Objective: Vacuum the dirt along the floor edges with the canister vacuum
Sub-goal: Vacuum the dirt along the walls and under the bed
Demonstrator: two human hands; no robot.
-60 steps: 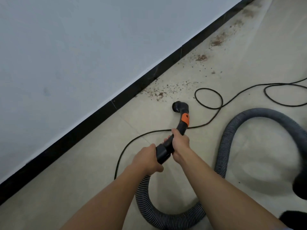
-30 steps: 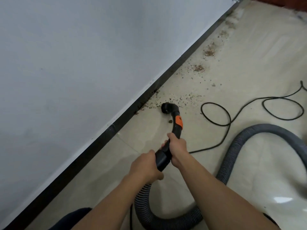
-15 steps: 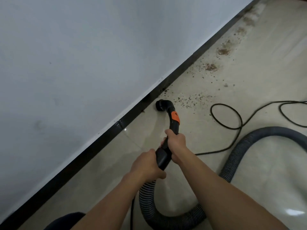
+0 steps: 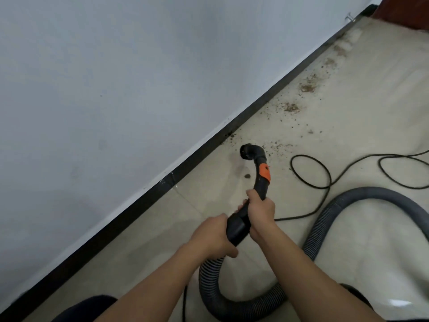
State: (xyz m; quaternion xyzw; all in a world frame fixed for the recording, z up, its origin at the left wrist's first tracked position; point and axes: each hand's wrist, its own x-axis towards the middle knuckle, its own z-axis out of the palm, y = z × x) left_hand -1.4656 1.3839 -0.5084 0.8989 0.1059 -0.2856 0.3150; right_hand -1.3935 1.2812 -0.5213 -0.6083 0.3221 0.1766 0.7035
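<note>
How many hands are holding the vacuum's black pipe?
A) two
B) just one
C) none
A: the left hand and the right hand both grip the black pipe, the left one nearer the hose end.

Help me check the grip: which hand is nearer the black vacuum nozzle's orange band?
Right. The right hand grips the black nozzle just below the orange band; the left hand holds farther back, near the ribbed grey hose.
</note>
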